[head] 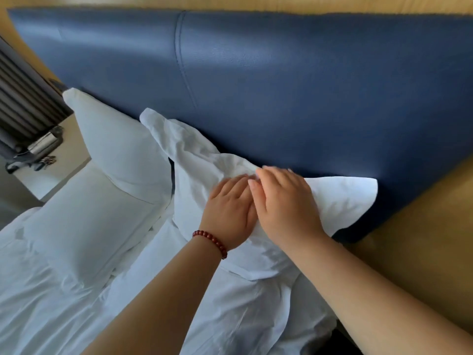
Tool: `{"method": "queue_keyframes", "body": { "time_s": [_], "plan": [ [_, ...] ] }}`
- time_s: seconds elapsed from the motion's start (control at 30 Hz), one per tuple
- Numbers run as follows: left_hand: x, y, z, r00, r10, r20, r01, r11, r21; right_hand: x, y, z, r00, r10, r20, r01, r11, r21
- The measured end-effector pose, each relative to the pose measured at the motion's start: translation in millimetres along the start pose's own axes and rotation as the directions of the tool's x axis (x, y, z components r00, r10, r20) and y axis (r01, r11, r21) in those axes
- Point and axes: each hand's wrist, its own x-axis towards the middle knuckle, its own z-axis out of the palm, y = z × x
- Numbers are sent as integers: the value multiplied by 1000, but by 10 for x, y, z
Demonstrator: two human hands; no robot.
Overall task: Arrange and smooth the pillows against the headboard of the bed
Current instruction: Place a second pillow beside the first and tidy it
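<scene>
Left hand (pixel 231 208): I see it flat, fingers spread wide, on the rumpled white fabric pillow (pixel 204 180).
Right hand (pixel 284 203): flat, wide, overlapping it.
Pillow: at 12 o'clock, touching the blue padded leather headboard (pixel 281 85).

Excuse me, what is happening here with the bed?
A person is making the bed. Both hands lie flat on the near pillow, which leans on the blue headboard: the left hand, with a red bead bracelet, beside the right hand. This pillow is wrinkled. A second pillow already rests smoother further along the headboard.
</scene>
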Motion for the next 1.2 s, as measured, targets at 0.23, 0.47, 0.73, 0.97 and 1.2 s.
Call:
{"method": "queue_keyframes", "body": {
  "time_s": [0.23,0.47,0.73,0.97,1.2],
  "plan": [
    [108,-691,-273,976,-189,-113,202,973,116,-82,70,179,975,69,211,-26,980,-199],
    [339,-1427,-260,958,-266,105,233,939,254,-141,97,188,990,17,138,6,986,-164],
    [469,-1715,-232,997,22,70,-33,988,153,-173,116,224,992,26,121,-4,984,-178],
    [761,-2044,-357,873,-428,-233,404,903,-143,-187,149,255,995,21,94,-4,984,-179],
    [768,-1957,-239,668,-679,305,695,421,-583,-214,174,260,996,28,81,-15,987,-158]
  ]
}}
